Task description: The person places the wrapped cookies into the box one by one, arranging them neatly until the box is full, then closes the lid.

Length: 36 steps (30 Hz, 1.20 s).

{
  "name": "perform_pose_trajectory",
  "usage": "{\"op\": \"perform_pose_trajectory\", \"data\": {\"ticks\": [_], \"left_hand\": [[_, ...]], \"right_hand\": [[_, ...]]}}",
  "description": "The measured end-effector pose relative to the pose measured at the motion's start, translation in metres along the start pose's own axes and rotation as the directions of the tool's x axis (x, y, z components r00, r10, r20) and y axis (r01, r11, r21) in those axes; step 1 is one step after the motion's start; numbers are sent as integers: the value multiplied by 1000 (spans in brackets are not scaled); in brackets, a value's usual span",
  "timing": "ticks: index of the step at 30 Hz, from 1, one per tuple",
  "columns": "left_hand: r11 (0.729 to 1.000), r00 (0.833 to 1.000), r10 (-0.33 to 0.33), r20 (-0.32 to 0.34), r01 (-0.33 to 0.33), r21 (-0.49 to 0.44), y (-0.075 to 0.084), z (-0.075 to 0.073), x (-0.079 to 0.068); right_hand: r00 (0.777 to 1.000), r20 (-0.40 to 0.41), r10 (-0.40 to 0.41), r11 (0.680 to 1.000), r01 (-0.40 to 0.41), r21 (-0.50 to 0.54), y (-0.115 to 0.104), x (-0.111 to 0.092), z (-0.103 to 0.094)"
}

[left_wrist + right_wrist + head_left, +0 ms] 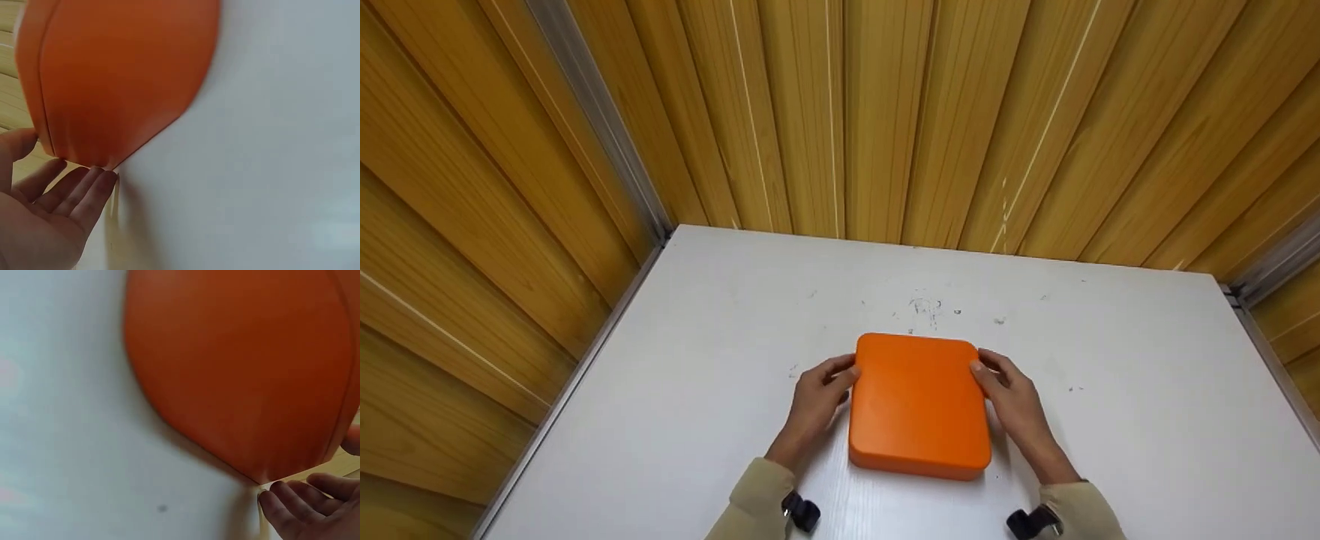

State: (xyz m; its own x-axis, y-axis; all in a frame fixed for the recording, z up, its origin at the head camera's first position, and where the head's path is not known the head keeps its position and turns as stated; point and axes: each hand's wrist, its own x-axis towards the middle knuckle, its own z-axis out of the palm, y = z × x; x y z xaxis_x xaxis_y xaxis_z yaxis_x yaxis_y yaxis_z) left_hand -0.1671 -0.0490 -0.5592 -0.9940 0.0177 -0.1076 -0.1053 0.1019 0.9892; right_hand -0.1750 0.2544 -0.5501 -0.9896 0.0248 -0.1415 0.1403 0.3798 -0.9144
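Observation:
An orange box with rounded corners lies flat on the white table, its smooth top facing up. A seam runs along its side wall, close to the top edge. My left hand grips the box's left side, thumb at the upper edge and fingers against the side wall near the table. On the opposite side my right hand holds it the same way, its fingertips low on the wall in the right wrist view. What the box contains is hidden.
Wood-patterned panels rise behind the table, with more panels on the left. Metal posts stand at the back corners. Small dark marks spot the tabletop beyond the box. Each wrist wears a black device over a beige sleeve.

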Motion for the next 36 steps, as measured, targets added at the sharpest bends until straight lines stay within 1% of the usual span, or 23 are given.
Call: {"op": "perform_pose_trajectory", "data": {"ticks": [3, 7, 10, 13, 16, 20, 23, 30, 36], "left_hand": [[1000, 1000, 0, -3, 0, 2, -3, -1, -29], [1000, 998, -18, -57, 19, 16, -6, 4, -63], [999, 993, -31, -110, 32, 15, -9, 9, -79], [999, 989, -34, -141, 36, 16, -10, 13, -90], [999, 987, -36, -155, 39, 15, -11, 16, -96], [1000, 987, -18, -162, 21, 15, -12, 17, -100], [1000, 987, -3, -163, 3, 0, -14, 17, -99], [999, 988, -2, -155, -6, -51, -18, 16, -97], [1000, 985, -2, -170, 0, -12, -17, 17, -97]], "right_hand": [[1000, 8, 19, 1000, -19, -2, 4, -25, 0], [997, 7, 79, 996, -79, -52, 8, -56, 5], [993, 1, 120, 991, -119, -63, 10, -72, 10], [991, -8, 134, 990, -135, -45, 12, -86, 13], [991, -18, 132, 991, -133, -27, 15, -96, 15], [990, -30, 136, 991, -137, -11, 17, -104, 17], [989, -38, 141, 990, -141, -1, 18, -105, 18], [990, -55, 126, 992, -125, 31, 21, -107, 21], [991, -67, 116, 993, -116, 16, 22, -107, 21]]}}
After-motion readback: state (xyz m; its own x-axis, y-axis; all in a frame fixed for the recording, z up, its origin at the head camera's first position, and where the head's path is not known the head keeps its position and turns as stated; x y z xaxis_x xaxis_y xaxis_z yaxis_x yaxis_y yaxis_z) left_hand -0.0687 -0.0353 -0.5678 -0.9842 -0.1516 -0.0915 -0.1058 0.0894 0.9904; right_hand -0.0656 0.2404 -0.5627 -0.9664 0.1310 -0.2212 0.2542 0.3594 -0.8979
